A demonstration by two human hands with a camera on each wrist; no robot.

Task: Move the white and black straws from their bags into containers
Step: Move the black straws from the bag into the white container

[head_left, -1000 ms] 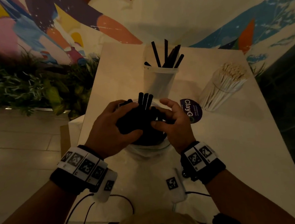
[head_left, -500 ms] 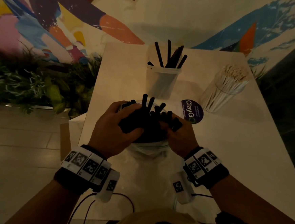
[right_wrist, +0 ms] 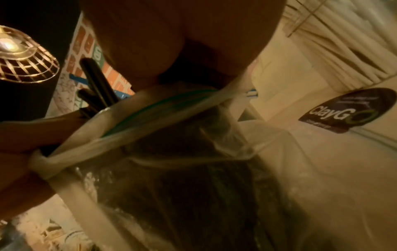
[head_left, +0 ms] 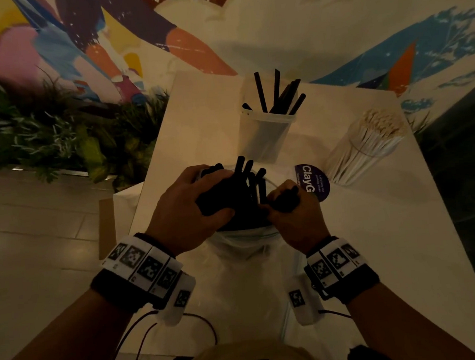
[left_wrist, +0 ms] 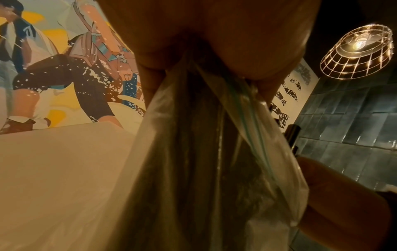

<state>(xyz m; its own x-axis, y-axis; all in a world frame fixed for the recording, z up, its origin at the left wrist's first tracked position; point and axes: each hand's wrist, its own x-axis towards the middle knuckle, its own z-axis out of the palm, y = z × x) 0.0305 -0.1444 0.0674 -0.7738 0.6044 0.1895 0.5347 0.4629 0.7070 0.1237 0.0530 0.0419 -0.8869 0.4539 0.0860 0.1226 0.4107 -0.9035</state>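
Note:
A clear plastic bag [head_left: 247,253] stands upright on the white table [head_left: 377,240], full of black straws [head_left: 247,173] whose ends poke out of its mouth. My left hand [head_left: 213,194] grips the bag's mouth and the straw bundle from the left. My right hand [head_left: 279,199] curls round a few black straws at the right side of the mouth. In the left wrist view the bag [left_wrist: 193,152] hangs from my palm. The right wrist view shows the bag [right_wrist: 171,186] and straw ends [right_wrist: 96,81]. Farther back stands a clear container [head_left: 267,137] holding several black straws.
A clear container packed with white straws [head_left: 367,144] leans at the right rear of the table. A round purple sticker [head_left: 313,182] lies just right of my right hand. Green plants [head_left: 42,132] and a painted wall are left of and behind the table. Table edges are close on both sides.
My right hand went from pinching at the bundle to closing round a few black straws on the right side. The straw ends have fanned apart. My left hand stayed on the bag.

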